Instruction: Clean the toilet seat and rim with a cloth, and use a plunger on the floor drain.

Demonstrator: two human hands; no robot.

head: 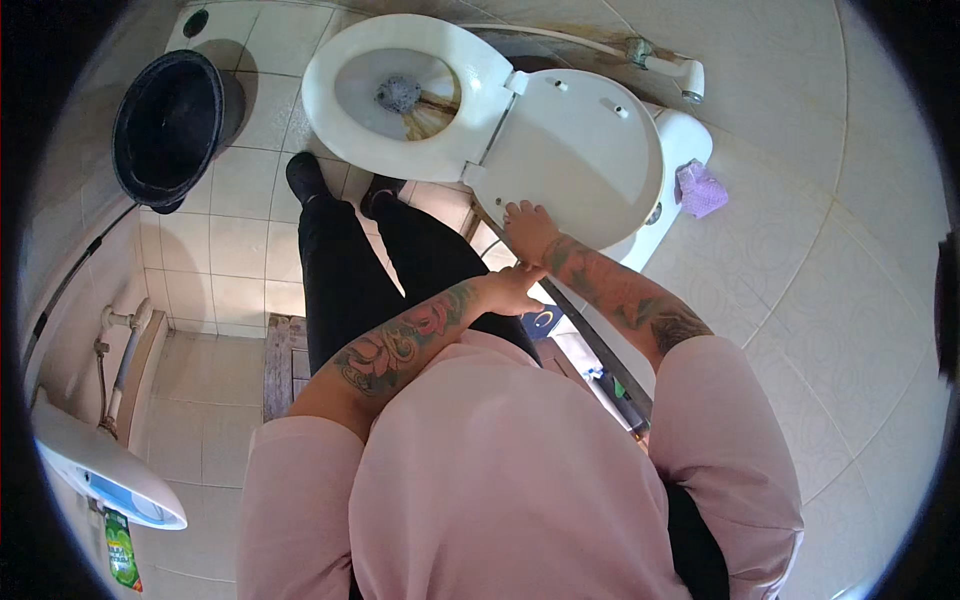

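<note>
Before me is a white toilet bowl point(341, 146) with its seat down and suds in its water; brown stains mark the inside. Its white lid point(577, 157) is raised, leaning back towards the cistern point(686, 135). My right hand point(530, 231) is at the lid's near edge, with its fingers over the lid's inner face and nothing visible in them. Just below it, my left hand point(516, 289) reaches across by the right wrist. Its thumb and fingers are apart, and no object shows in it; the wrist partly covers the fingertips.
A black bucket point(234, 109) stands on the tiled floor point(240, 180). A bidet sprayer point(686, 75) hangs on the wall, and a purple mesh bundle point(702, 189) rests by the cistern. At lower left are a washbasin point(112, 465) and a green packet point(121, 547).
</note>
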